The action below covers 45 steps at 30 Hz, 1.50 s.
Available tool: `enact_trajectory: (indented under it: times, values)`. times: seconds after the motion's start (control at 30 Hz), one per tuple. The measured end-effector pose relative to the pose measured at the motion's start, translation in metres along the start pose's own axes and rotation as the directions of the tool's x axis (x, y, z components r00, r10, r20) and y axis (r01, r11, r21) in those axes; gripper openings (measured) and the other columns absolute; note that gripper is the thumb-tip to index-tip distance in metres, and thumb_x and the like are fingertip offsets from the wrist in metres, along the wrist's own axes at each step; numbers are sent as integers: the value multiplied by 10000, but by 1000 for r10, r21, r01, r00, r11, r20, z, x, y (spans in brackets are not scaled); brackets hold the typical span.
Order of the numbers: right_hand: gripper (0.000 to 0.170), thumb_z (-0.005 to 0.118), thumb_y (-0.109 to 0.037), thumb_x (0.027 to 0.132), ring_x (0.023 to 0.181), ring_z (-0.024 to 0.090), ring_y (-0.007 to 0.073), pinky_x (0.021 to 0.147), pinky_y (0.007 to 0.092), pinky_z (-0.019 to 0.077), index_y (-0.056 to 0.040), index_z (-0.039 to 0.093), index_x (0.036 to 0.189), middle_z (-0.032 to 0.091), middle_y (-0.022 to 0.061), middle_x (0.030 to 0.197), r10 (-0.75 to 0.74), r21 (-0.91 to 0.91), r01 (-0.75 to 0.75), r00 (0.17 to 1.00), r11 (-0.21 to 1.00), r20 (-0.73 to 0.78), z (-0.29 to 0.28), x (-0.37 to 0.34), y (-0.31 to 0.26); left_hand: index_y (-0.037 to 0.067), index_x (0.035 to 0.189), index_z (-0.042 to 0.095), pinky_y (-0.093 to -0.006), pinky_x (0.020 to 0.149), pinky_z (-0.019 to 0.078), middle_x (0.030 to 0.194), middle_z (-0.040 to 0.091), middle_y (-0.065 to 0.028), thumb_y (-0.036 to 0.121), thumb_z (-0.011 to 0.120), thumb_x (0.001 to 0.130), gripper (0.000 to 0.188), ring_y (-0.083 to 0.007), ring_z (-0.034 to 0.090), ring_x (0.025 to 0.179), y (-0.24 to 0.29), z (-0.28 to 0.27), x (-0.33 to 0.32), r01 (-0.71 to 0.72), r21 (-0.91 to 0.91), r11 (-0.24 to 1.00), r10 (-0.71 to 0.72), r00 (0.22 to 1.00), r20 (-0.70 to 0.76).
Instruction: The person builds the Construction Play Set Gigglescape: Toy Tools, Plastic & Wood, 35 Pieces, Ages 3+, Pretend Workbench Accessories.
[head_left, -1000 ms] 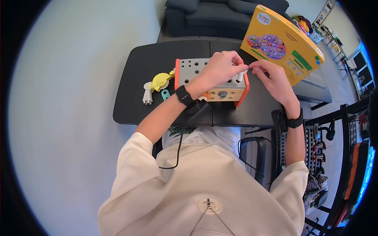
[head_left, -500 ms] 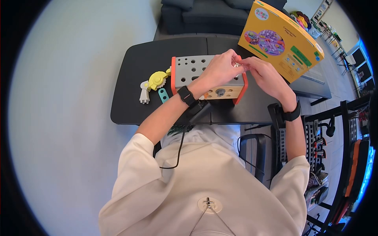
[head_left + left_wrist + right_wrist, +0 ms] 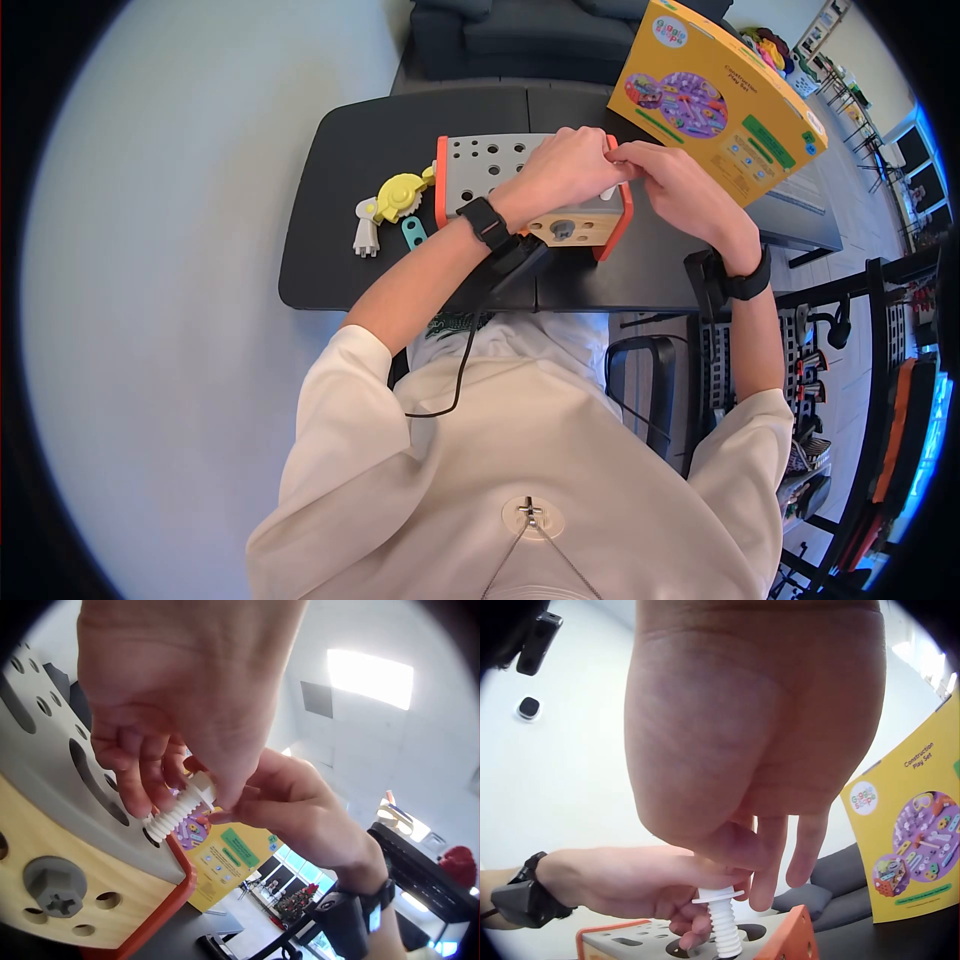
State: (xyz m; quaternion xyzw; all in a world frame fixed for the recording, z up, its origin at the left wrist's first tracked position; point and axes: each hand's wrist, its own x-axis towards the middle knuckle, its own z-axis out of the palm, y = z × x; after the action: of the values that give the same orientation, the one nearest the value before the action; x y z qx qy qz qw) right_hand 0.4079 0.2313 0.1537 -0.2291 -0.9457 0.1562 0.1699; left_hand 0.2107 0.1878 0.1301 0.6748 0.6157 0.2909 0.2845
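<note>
A white toy bolt with a ribbed shank and a flange under its head stands slightly tilted at a hole in the grey top of a toy workbench. My left hand pinches the bolt near its head between thumb and fingers. From the other side, my right hand grips the head with thumb and index finger, its other fingers hanging lower in the right wrist view. The fingers partly hide the bolt head. A grey bolt sits in the workbench's wooden front panel.
Left of the workbench, a yellow toy saw, a white claw-like piece and a teal strip with holes lie on the black table. A yellow play-set box stands behind on the right. Orange panels edge the workbench.
My right hand has moved left, from just beside the bolt onto its head, and meets the left fingers. The left hand has stayed at the bolt.
</note>
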Motion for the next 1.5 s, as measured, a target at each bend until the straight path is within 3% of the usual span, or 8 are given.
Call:
enact_trajectory:
  times: [0.1,0.3,0.83,1.1,1.23,1.37,1.43,1.5]
  values:
    - [458,522,125,868,1072,681,424,898,461,546,0,667,1284,737,226,1096,19,-4,-19,1000,1000,18,0,0,-1,-6,902,747,-451,758,585,807,768,-193,559,764,928,567,-379,766,821,-6,3,3,-40,27,999,40,999,-8]
    - [413,533,121,861,1052,687,429,884,466,551,2,667,1234,745,215,1085,-3,-22,4,1000,1000,10,-1,0,-6,-3,891,760,-466,755,596,801,764,-210,574,774,919,577,-412,760,829,-12,11,4,-53,139,989,67,993,-97]
    - [275,589,97,845,997,697,438,832,459,562,32,689,1093,742,221,1001,-16,-15,17,998,1000,52,-5,2,-14,42,811,799,-467,649,591,707,737,-192,563,771,887,527,-395,749,710,-5,16,-8,-48,328,943,113,977,-182]
    - [287,569,66,898,1000,711,415,847,464,561,17,722,1135,756,211,1016,25,-101,-21,999,995,34,-4,0,-9,34,1039,753,-413,815,592,908,790,-165,571,814,866,568,-329,777,902,-8,0,-6,-76,140,987,78,997,-12]
    - [225,560,6,948,979,706,421,848,470,558,11,735,1090,756,203,1019,112,-189,-104,993,976,29,-7,-4,-17,15,1109,730,-394,821,585,918,782,-136,515,835,874,562,-289,764,890,-21,-13,-6,-74,93,993,71,997,36]
    - [200,560,-26,974,954,702,426,844,478,555,11,738,1059,750,188,984,224,-253,-190,968,949,113,-16,-6,-17,9,1329,629,-395,858,581,1098,738,-123,481,853,867,698,-260,727,959,-46,-26,-4,-111,45,993,109,992,59]
    - [247,555,16,959,993,688,407,879,451,548,-5,703,1156,726,183,1024,194,-258,-179,980,949,34,-14,-5,-11,11,1406,584,-397,884,578,1181,713,-134,481,857,863,769,-260,716,1008,-48,-25,-5,-152,43,987,150,988,42]
    - [245,558,10,959,1015,691,401,877,456,549,-11,712,1148,730,178,1048,119,-194,-122,993,973,-28,-3,-3,-4,28,1530,479,-415,988,542,1357,618,-188,479,865,853,901,-310,658,1185,-37,-16,-15,-209,30,977,207,977,54]
